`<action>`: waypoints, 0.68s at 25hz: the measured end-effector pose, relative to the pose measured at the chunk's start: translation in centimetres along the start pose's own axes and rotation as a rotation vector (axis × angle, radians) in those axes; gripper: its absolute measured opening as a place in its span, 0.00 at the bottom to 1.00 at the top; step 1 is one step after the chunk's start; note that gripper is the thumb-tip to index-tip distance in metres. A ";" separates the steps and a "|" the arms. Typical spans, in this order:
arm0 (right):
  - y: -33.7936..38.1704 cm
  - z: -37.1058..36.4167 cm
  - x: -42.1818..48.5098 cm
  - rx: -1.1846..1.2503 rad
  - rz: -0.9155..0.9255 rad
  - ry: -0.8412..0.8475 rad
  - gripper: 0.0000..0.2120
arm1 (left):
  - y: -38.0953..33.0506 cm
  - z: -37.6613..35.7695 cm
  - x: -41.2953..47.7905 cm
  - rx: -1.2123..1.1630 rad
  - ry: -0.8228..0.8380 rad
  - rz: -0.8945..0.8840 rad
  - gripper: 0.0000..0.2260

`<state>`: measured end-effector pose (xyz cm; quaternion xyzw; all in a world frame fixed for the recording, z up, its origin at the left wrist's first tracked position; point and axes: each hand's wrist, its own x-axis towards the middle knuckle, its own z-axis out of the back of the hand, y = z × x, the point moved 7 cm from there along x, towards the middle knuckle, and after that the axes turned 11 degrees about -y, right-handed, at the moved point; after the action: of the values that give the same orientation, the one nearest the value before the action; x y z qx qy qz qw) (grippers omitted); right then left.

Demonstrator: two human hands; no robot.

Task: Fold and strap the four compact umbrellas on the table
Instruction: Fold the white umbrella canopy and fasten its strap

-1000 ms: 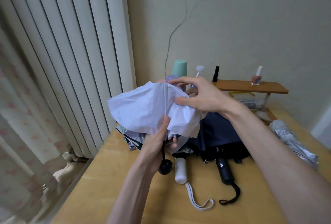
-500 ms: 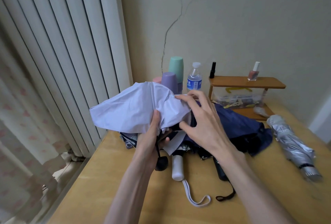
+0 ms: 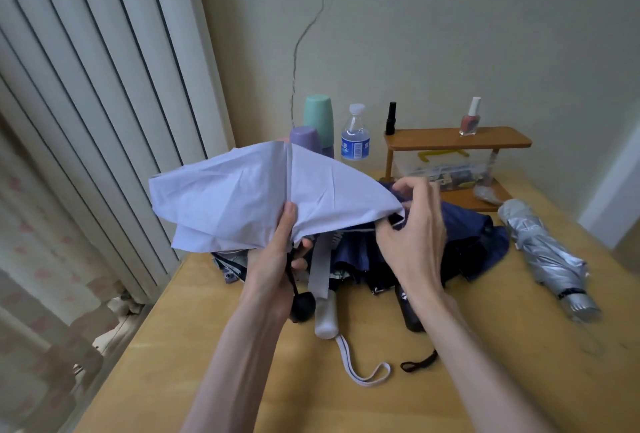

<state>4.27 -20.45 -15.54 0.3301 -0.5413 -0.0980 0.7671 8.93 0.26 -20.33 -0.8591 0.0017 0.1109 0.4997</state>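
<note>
Black handle hangs nearest me, below my left hand. That hand grips the shaft, thumb pressed on the lilac canopy. I hold this umbrella above the table, its long axis rising from the handle away from me. The strap dangles just right of my left fingers, nearer that hand. My right hand pinches the canopy hem, out to the right. Beyond lie 3 more: white-handled, navy, and silver, seemingly rolled.

Wooden table, silver umbrella lying right, navy umbrella centre, water bottle at back
</note>
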 end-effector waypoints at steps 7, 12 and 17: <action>-0.9 2.7 1.2 0.060 0.005 -0.152 0.11 | -0.1 1.3 0.4 -0.017 -0.117 -0.007 0.17; -1.1 1.0 1.2 0.357 -0.253 -0.025 0.14 | -0.2 0.6 0.1 -0.055 -0.064 0.017 0.12; -1.6 1.8 2.2 0.268 -0.185 -0.035 0.11 | -0.3 1.3 0.7 -0.065 -0.056 -0.031 0.18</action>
<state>3.90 -23.52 -14.50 0.4760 -0.5301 -0.1009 0.6945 9.41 1.57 -20.78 -0.8713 -0.0290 0.1271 0.4731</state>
